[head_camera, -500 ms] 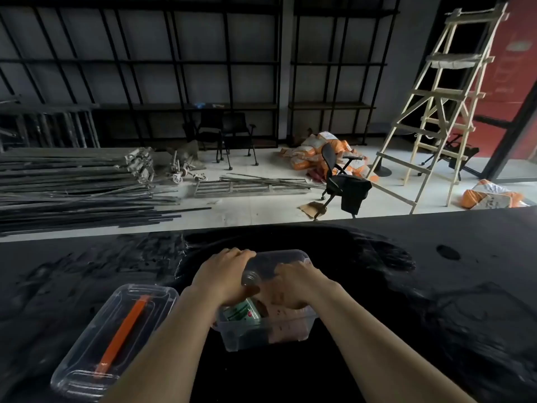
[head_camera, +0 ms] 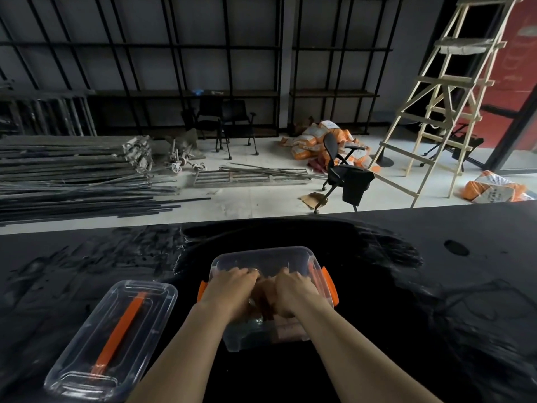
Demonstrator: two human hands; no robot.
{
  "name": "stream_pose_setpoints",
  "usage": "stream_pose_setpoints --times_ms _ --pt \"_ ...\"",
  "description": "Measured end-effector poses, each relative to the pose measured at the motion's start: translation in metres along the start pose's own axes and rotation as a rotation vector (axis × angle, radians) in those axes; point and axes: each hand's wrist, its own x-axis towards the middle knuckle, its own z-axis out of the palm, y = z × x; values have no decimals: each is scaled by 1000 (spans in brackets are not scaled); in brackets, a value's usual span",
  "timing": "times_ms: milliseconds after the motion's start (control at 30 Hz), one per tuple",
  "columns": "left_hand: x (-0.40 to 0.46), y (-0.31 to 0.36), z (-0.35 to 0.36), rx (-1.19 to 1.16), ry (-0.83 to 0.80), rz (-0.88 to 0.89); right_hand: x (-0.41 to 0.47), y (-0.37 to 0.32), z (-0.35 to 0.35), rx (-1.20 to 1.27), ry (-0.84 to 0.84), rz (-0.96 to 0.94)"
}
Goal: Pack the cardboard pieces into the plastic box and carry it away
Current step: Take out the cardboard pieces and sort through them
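On the black table (head_camera: 436, 301), at 6 o'clock, the plastic box (head_camera: 261, 257) is seen; the left hand (head_camera: 229, 289) and right hand (head_camera: 293, 292) are pressed down inside it on the brown cardboard pieces (head_camera: 266, 298), fingers curled. The lid (head_camera: 113, 338) is lying at 8 o'clock.

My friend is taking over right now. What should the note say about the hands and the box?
Left hand and right hand: both inside the clear plastic box, pressing down on the brown cardboard pieces; exact grip hidden.
Box sits on the black table, orange latches open.
Lid with orange handle lies to the left, off the box.
Done: cardboard is in.
Left: put the lid on, latch it, carry the box away.
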Motion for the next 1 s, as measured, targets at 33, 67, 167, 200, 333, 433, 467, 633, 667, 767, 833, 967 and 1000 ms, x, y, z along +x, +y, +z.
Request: stream_pose_setpoints --times_ms 33,67,167,200,333,433,467,633,667,767,833,967,1000 --pt "2 -1 2 4 -4 -7 4 1 4 -8 -2 27" --pt "3 -1 2 5 -6 -8 4 0 4 -6 -3 43" --pt "6 0 3 -29 -27 -17 7 -1 4 60 57 42" --pt "7 -1 3 -39 -29 -26 7 -1 4 62 60 41" --pt "11 0 -2 -83 -47 -35 10 1 1 129 57 66" --pt "8 3 -11 -85 -66 -34 10 -1 -7 201 72 79" --pt "6 4 -14 -87 -66 -40 9 -2 -12 210 86 85" --pt "3 6 -18 -134 -29 -27 -5 3 -46 230 117 76" --pt "2 8 -18 -129 -15 -29 -9 5 -54 231 118 69" --pt "3 16 -17 -77 30 -3 -18 10 -74 251 136 47" --pt "8 23 -16 -70 32 49 -20 13 -84 258 170 45" --pt "25 35 -10 -81 -94 110 -20 17 -90 257 199 50" --pt "30 38 -6 -63 -163 137 -21 17 -90 256 211 49"
